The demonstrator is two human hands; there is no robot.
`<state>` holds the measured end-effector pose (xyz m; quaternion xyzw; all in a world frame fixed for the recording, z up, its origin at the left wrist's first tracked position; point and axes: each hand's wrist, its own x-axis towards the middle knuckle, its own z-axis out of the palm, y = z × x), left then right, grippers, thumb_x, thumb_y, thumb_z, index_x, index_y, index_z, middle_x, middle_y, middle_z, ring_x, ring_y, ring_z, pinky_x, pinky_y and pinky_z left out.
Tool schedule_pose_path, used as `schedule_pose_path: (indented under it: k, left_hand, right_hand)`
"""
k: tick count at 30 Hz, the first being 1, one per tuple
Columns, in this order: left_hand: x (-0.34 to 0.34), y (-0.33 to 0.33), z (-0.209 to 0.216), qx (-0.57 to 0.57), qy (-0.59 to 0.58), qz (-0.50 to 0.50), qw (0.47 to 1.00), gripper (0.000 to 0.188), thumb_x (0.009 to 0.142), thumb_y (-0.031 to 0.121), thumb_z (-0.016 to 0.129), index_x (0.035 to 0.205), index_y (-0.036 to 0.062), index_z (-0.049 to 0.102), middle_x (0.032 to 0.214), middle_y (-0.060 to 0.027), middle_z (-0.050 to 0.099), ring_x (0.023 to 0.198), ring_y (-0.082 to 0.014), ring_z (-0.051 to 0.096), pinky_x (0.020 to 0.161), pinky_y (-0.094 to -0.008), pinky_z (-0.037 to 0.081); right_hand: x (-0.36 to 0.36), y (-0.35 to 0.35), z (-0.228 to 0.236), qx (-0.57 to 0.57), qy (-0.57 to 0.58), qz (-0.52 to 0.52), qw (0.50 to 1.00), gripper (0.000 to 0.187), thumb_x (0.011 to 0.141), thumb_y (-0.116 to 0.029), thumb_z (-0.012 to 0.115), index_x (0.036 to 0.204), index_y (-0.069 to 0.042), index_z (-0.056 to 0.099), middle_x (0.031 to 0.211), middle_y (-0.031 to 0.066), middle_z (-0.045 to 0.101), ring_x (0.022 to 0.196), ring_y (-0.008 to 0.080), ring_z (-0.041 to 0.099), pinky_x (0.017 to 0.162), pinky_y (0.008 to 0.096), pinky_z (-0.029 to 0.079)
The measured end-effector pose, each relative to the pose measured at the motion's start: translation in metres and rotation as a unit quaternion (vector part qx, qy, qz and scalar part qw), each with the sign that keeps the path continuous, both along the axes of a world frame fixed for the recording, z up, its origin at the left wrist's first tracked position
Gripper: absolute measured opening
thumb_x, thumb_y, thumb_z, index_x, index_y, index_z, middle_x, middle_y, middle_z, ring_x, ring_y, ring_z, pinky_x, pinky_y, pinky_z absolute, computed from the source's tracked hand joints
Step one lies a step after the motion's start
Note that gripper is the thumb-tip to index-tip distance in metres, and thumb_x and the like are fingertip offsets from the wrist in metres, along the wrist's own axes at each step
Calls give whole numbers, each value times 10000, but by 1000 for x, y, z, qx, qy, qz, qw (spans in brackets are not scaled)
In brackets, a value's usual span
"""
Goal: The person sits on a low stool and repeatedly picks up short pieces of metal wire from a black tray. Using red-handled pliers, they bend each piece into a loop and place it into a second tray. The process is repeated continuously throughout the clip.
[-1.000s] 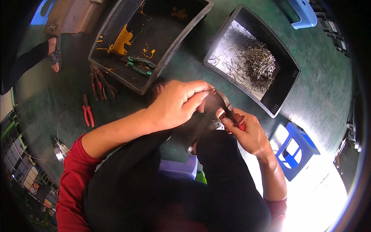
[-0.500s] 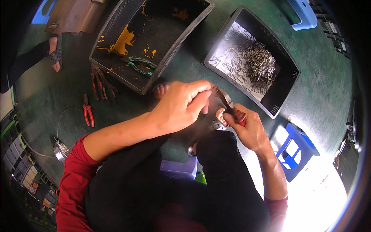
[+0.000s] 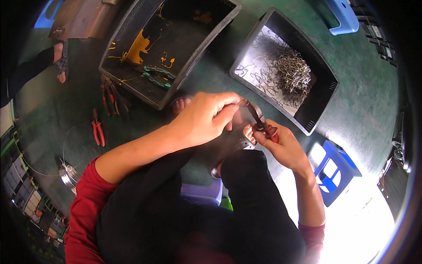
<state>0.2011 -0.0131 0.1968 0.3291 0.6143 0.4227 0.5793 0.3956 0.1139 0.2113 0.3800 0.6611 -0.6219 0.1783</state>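
Observation:
My left hand (image 3: 205, 115) pinches a short bent piece of wire (image 3: 242, 102) between thumb and forefinger. The wire's other end meets the jaws of a pair of pliers (image 3: 256, 112); whether they grip it is too small to tell. Wrapped round the pliers' red handles is my right hand (image 3: 285, 147). Both hands are above my knees, near the close corners of two black crates. The right crate (image 3: 269, 93) holds a tangled heap of bent wire pieces (image 3: 293, 72) on a pale lining.
Green-handled pliers (image 3: 157, 76) lie in the yellow-stained left crate (image 3: 176, 88). More red-handled pliers (image 3: 98, 128) rest on the green floor beside it. A wire coil (image 3: 69, 175) is at left, a blue stool (image 3: 336, 169) at right. Another person's foot (image 3: 60, 64) shows far left.
The pliers have turned slightly in my right hand, and their handles look a little further apart. My left hand keeps its pinch. The whole view has shifted slightly.

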Motion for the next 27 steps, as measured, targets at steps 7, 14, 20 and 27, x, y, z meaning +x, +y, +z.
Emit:
schedule_pose_path:
  k: [7,14,20,27]
  left_hand:
    - [-10,2,-8,-74,-134,104,983,268,982,165,509,1157,-20,592,1040,-122,674,874,-181,681,710,-273,530]
    - [-13,4,-2,-110,-213,129,962,326,976,222,528,1191,-13,595,1099,-156,658,944,-238,680,798,-324,542]
    - [-13,5,-7,-131,-257,145,946,309,964,237,547,1161,14,630,1112,-129,657,984,-229,662,830,-339,533]
    - [-12,1,-16,-115,-249,133,952,258,962,200,555,1114,25,668,890,-19,626,768,-109,606,750,-281,525]
  right_hand:
    - [6,8,7,-27,-82,7,996,337,928,-274,604,1128,-3,614,900,90,670,845,146,606,792,294,464]
    - [7,5,5,-34,-74,3,997,334,921,-266,613,1116,5,616,896,92,672,851,149,614,795,296,468]
    - [9,-5,-1,-22,-16,-18,999,328,914,-265,625,1116,-7,617,902,112,678,859,170,633,796,313,476]
    - [6,-6,1,10,-26,12,1000,347,904,-276,624,1124,-8,611,907,154,674,855,250,660,793,344,485]
